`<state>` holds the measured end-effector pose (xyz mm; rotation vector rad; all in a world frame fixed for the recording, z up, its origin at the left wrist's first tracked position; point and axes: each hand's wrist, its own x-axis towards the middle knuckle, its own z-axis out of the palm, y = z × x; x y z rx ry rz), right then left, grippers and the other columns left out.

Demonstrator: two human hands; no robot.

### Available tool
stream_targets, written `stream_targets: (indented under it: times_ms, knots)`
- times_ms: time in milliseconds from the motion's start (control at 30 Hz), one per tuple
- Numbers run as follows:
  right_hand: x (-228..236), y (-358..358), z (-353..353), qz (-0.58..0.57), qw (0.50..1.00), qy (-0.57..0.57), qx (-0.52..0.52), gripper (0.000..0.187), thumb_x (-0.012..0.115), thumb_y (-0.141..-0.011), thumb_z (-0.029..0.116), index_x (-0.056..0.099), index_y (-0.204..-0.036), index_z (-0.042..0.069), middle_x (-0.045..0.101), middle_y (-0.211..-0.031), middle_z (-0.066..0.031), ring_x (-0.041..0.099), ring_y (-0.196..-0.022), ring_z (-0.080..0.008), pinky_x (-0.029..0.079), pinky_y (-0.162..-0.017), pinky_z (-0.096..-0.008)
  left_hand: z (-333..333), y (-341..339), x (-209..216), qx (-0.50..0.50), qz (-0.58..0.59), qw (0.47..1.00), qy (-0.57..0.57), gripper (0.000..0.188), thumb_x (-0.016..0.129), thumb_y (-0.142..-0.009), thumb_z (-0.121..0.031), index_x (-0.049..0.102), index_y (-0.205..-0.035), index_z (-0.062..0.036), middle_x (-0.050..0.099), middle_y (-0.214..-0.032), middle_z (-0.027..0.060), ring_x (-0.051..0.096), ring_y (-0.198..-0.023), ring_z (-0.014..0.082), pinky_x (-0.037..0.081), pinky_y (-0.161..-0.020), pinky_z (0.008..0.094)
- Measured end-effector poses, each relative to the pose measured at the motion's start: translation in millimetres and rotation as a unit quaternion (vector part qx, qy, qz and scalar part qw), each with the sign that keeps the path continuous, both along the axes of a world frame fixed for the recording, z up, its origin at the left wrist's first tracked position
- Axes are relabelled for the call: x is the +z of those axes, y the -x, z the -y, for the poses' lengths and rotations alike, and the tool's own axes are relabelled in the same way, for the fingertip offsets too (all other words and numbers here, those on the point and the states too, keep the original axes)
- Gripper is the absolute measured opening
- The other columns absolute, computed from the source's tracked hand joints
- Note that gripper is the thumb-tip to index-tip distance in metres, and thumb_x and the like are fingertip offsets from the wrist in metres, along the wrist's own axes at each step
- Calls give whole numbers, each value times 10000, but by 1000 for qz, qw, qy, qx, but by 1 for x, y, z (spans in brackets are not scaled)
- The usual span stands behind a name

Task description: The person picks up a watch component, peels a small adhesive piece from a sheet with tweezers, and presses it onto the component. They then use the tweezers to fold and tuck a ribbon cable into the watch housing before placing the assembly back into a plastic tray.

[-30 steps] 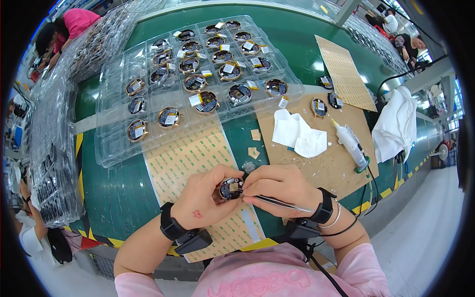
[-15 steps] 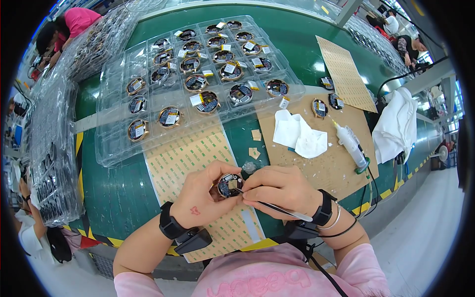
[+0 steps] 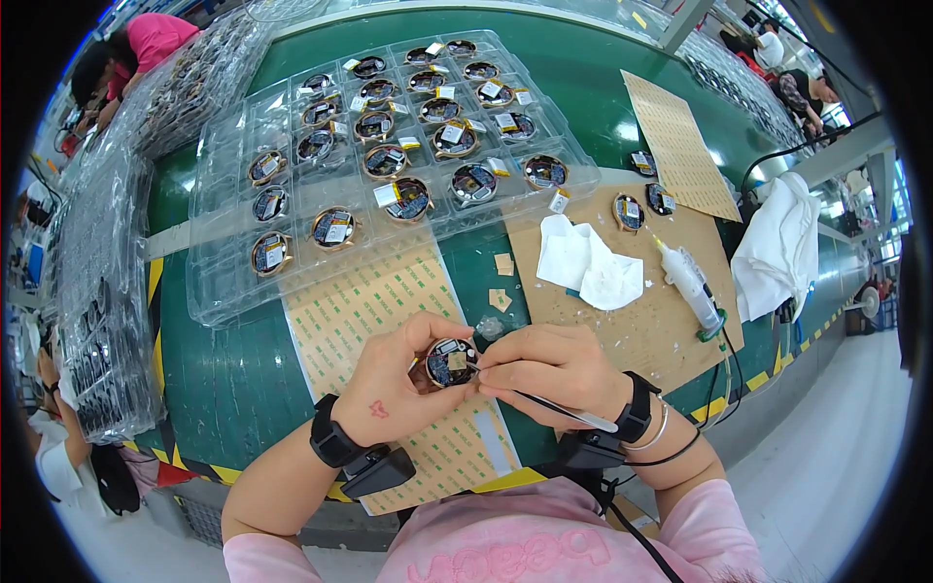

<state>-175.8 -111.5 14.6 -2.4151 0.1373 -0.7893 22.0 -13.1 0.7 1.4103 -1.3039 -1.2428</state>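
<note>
My left hand (image 3: pixel 391 376) is closed round the rim of an open round watch case (image 3: pixel 449 362). A circuit board fills the case, and a small tan square lies on it. In my right hand (image 3: pixel 556 369) is a pair of metal tweezers (image 3: pixel 581 416), pinched so that the tips point at the case's right edge. My fingers partly cover those tips, and I cannot tell whether they grip anything. Beneath both hands lies a tan sheet of printed adhesive pads (image 3: pixel 374 301).
A clear compartment tray (image 3: pixel 219 282) with several open watch cases stands beyond my hands. To the right are white cloths (image 3: pixel 591 264), a glue syringe (image 3: pixel 688 284), more watch cases (image 3: pixel 628 213) and brown cardboard (image 3: pixel 671 335). Two loose pads (image 3: pixel 500 299) lie past my right hand.
The watch case has turned slightly in my left hand, so its tan square shows more plainly. My right hand and the tweezers have shifted only a little.
</note>
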Motion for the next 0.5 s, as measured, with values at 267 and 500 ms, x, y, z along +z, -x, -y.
stream_targets:
  times_ms: [267, 500]
  knots:
    - [0, 0, -1, -7, 1000, 5, 3, 196, 781, -708, 55, 659, -860, 74, 663, -898, -49, 674, -795, -210, 552, -656, -299, 0, -1, 0, -3, 21, 999, 28, 445, 774, -716, -55, 584, -1118, -51, 614, -925, 23, 575, -732, 37, 468, -571, 187]
    - [-2, -3, -2, 8, 1000, 7, -2, 184, 767, -716, 70, 646, -854, 78, 654, -893, -49, 665, -776, -208, 547, -639, -297, 1, -2, 1, -8, 22, 1000, 14, 478, 786, -707, -56, 555, -1124, -37, 627, -953, 4, 586, -839, 34, 468, -657, 176]
